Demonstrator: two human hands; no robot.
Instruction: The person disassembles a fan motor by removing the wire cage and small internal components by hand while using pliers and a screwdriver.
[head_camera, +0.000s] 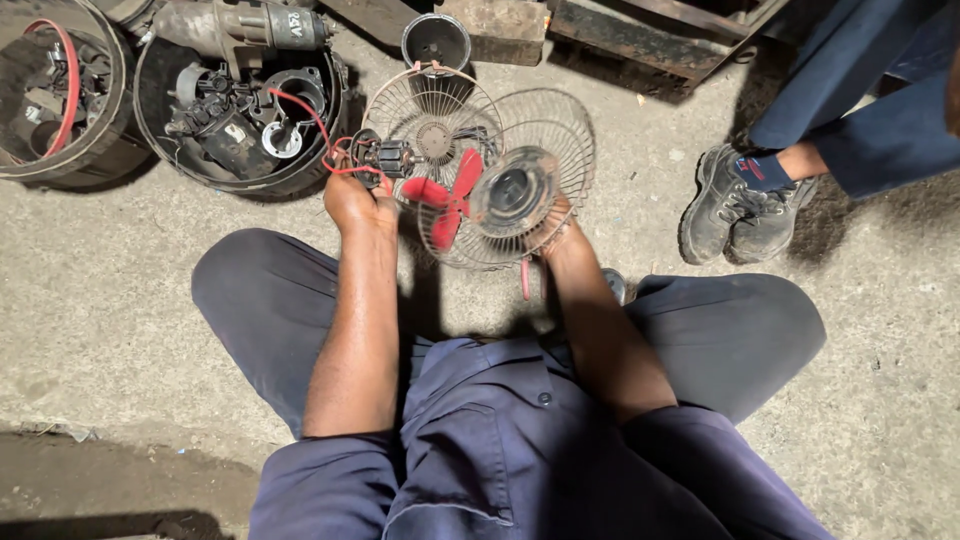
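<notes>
Left hand (352, 203) has its fingers clamped on the small fan motor (385, 158) with red wires, held above the concrete floor (120, 300). Right hand (556, 228) grips the wire fan guard (520, 190) from behind, fingers hidden; the red blade (447, 197) sits between both.

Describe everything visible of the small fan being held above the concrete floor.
The small fan is partly taken apart: two round wire guard halves lie open beside each other, with a red three-blade rotor between them. Its bare motor, trailing red wires, sits in the left hand. The right hand holds one guard from behind. The metal looks worn.
</notes>
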